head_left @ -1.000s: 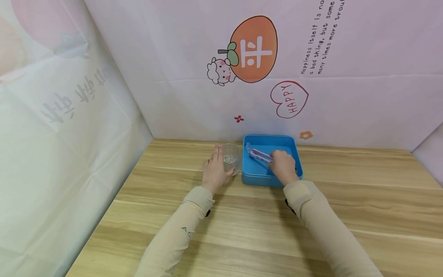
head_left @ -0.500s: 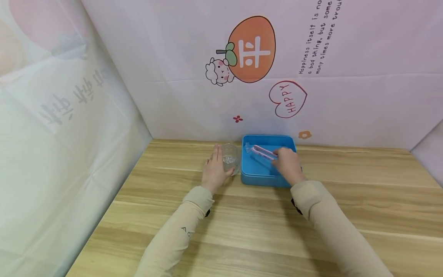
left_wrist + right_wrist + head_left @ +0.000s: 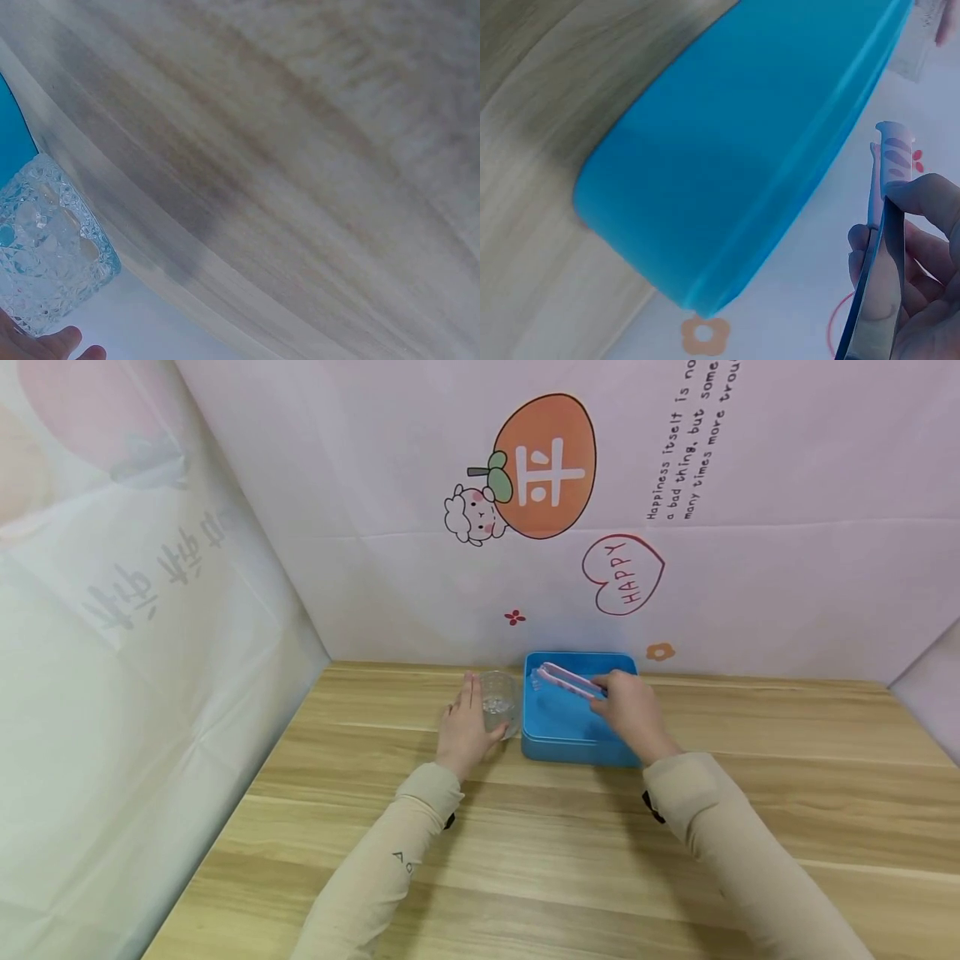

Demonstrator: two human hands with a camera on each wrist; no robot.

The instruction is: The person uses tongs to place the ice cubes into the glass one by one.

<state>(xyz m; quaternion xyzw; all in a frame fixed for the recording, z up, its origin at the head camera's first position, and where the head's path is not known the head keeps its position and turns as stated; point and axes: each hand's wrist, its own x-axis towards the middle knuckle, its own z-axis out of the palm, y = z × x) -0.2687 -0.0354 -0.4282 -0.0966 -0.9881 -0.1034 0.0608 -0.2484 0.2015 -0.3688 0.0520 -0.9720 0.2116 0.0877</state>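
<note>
My left hand (image 3: 463, 731) wraps around the side of a clear, patterned glass cup (image 3: 497, 706) standing to the left of the blue box. Cut facets cover the cup (image 3: 56, 247) in the left wrist view, where only some fingertips (image 3: 64, 341) show. With my right hand (image 3: 630, 706) I hold tongs (image 3: 567, 680) above the box; their metal handle and pale, pink-patterned tips (image 3: 895, 154) show in the right wrist view. A small translucent patch (image 3: 536, 680) shows by the box's left wall, near the tips; whether it is an object or a reflection, I cannot tell.
The shallow blue box (image 3: 570, 752), open at the top, stands close against the printed backdrop (image 3: 405, 593) at the back. Both sit on a wood-grain table (image 3: 495, 860). A white sheet (image 3: 247, 693) hangs along the table's left side.
My right hand has moved right and slightly away from me, and the tongs' tips have lifted from lower inside the box towards its back-left corner. My left hand stays at the cup.
</note>
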